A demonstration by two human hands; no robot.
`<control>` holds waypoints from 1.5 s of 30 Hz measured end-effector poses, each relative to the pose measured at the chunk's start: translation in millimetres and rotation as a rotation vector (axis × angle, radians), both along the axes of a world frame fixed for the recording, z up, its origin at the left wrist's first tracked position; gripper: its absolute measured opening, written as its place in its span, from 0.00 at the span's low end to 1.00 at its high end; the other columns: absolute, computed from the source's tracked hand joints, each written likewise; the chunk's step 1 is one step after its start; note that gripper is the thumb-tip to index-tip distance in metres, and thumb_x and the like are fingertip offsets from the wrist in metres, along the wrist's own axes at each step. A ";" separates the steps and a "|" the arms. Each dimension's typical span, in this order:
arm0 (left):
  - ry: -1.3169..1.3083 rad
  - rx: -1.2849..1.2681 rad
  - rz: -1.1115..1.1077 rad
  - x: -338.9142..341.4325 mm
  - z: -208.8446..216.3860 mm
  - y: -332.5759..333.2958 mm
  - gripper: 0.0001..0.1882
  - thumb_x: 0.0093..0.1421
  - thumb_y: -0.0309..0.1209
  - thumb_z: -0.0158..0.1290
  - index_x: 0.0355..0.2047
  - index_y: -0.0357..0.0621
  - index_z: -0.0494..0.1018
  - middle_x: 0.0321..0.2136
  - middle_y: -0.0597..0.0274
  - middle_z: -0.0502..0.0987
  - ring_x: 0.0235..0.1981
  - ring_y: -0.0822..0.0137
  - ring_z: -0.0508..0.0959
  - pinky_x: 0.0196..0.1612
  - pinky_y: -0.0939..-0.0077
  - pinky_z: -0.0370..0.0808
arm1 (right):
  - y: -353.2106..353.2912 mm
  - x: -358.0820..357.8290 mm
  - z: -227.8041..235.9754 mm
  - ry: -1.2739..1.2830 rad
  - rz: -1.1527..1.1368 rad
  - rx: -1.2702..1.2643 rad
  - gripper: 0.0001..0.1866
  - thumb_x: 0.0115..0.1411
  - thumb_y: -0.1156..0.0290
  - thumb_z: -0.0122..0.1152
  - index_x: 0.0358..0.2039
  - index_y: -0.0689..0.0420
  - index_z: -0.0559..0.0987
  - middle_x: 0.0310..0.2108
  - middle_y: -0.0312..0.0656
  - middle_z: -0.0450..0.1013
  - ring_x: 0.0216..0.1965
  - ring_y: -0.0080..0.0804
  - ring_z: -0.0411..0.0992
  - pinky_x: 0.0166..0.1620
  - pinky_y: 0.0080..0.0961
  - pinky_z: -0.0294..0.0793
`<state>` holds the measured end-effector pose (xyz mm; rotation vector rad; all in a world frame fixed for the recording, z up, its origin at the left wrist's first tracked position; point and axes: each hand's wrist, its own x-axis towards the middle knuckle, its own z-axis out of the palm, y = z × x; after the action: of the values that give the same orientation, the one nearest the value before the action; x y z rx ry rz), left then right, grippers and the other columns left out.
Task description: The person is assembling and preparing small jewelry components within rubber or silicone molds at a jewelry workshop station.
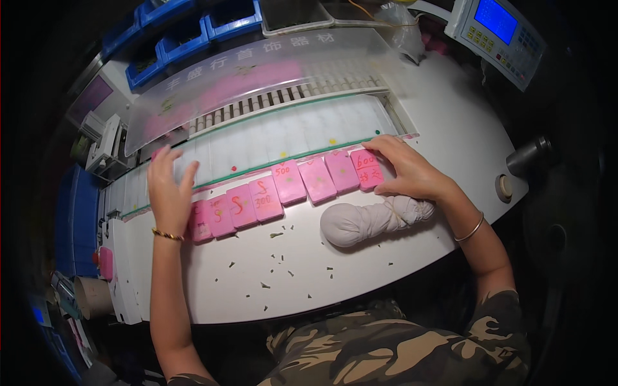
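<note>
At the left, the left hand (169, 192) is being held over the green-edged white panel (302, 132), just beside the left end of the row of pink blocks (290, 182). Its fingers are being spread, thumb apart, with nothing visibly gripped; because they are being blurred, contact with the end block cannot be told. If the wrist is being swung inward too fast, the left end could be knocked out of line.

Across the middle, the blocks are being lined up side by side along the panel's green edge, in a slightly stepped row. Uneven pressure from the two ends could cause the row to buckle at a step. Below them, green clippings (265, 285) are being left loose on the white table (212, 302); a sweeping sleeve could scatter them.

At the right, the end block (367, 170) is being bracketed by the right hand (409, 168), fingers at its far edge and thumb at its near edge; whether it is being squeezed cannot be told. The cloth bundle (351, 225) is being crowded by that forearm, and could be rolled by a careless nudge.
</note>
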<state>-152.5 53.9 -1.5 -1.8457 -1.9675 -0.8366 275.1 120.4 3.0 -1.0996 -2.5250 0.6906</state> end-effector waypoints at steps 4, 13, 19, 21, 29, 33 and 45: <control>-0.203 -0.014 -0.285 81.8 22.5 -19.6 0.19 0.54 0.33 0.61 0.45 0.38 0.73 0.52 0.47 0.72 0.53 0.49 0.70 0.57 0.61 0.65 | -0.9 4.9 3.2 0.027 -0.015 -0.043 0.38 0.38 0.71 0.73 0.52 0.62 0.68 0.48 0.48 0.66 0.52 0.44 0.66 0.57 0.34 0.64; -1.478 -0.555 -0.854 152.0 23.2 -51.4 0.23 0.63 0.31 0.55 0.56 0.34 0.65 0.53 0.54 0.71 0.51 0.66 0.73 0.52 0.73 0.72 | -53.0 -42.0 62.7 0.261 0.089 0.415 0.35 0.35 0.74 0.70 0.47 0.60 0.68 0.44 0.51 0.67 0.47 0.48 0.68 0.49 0.38 0.69; -1.870 -0.795 -0.979 149.2 19.0 -66.3 0.35 0.57 0.32 0.62 0.61 0.34 0.60 0.56 0.55 0.67 0.53 0.68 0.71 0.54 0.74 0.70 | -89.9 -68.9 49.1 0.465 0.181 0.145 0.38 0.40 0.71 0.75 0.53 0.60 0.67 0.48 0.49 0.66 0.48 0.43 0.68 0.50 0.33 0.71; -1.667 -0.679 -0.913 148.0 19.9 -75.4 0.37 0.53 0.28 0.64 0.61 0.37 0.60 0.55 0.58 0.67 0.53 0.69 0.71 0.54 0.74 0.72 | -97.9 -73.1 40.2 0.505 0.166 -0.074 0.43 0.40 0.67 0.77 0.56 0.60 0.65 0.50 0.48 0.65 0.49 0.40 0.68 0.50 0.32 0.71; -1.150 -0.522 -0.930 136.4 14.6 -83.0 0.40 0.49 0.20 0.61 0.63 0.44 0.60 0.44 0.64 0.62 0.52 0.68 0.69 0.58 0.68 0.72 | -118.4 -98.0 24.2 0.602 0.118 -0.037 0.30 0.51 0.74 0.67 0.55 0.63 0.68 0.49 0.50 0.69 0.46 0.43 0.70 0.44 0.30 0.74; -1.163 -0.563 -0.968 126.0 15.6 -81.7 0.40 0.50 0.19 0.62 0.63 0.44 0.60 0.43 0.64 0.62 0.53 0.68 0.68 0.59 0.68 0.71 | -112.6 -93.7 23.5 0.568 0.164 -0.028 0.32 0.51 0.75 0.66 0.56 0.63 0.67 0.49 0.51 0.68 0.48 0.45 0.70 0.47 0.31 0.74; -2.176 -0.134 -0.936 160.0 6.8 -80.4 0.28 0.59 0.29 0.59 0.55 0.45 0.57 0.42 0.53 0.72 0.46 0.64 0.73 0.49 0.71 0.73 | -123.5 -112.0 18.2 0.825 0.062 -0.001 0.21 0.43 0.78 0.71 0.39 0.56 0.75 0.38 0.43 0.63 0.40 0.33 0.65 0.47 0.30 0.69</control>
<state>7.4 -26.5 5.3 -1.5615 -1.0593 -4.1956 163.1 -3.1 21.2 -0.5545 -1.8420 0.9222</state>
